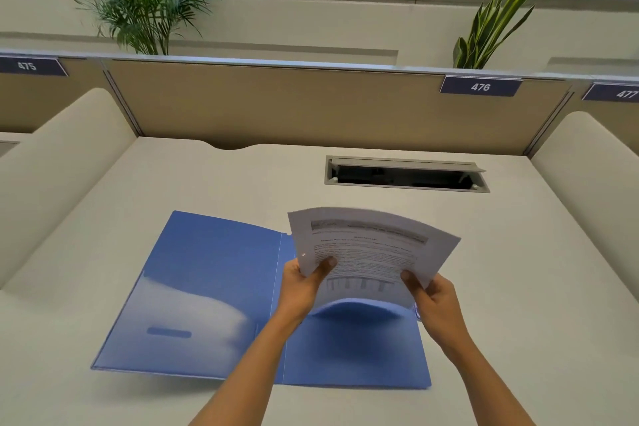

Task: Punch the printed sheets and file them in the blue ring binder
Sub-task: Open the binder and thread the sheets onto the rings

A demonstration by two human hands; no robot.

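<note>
The blue ring binder (193, 290) lies open flat on the desk, its left cover bare and glossy. Above its right half I hold a small stack of printed sheets (370, 252), bowed upward in the middle. A punched hole shows near the stack's left edge. My left hand (304, 284) pinches the lower left edge of the sheets. My right hand (432, 301) grips their lower right corner. The rings of the binder are hidden behind the sheets and my hands.
A cable slot (406, 174) with a raised flap is sunk into the cream desk (207, 176) behind the binder. Padded side dividers rise left and right, and a tan back panel carries the number plate 476 (480, 86). Plants stand behind it.
</note>
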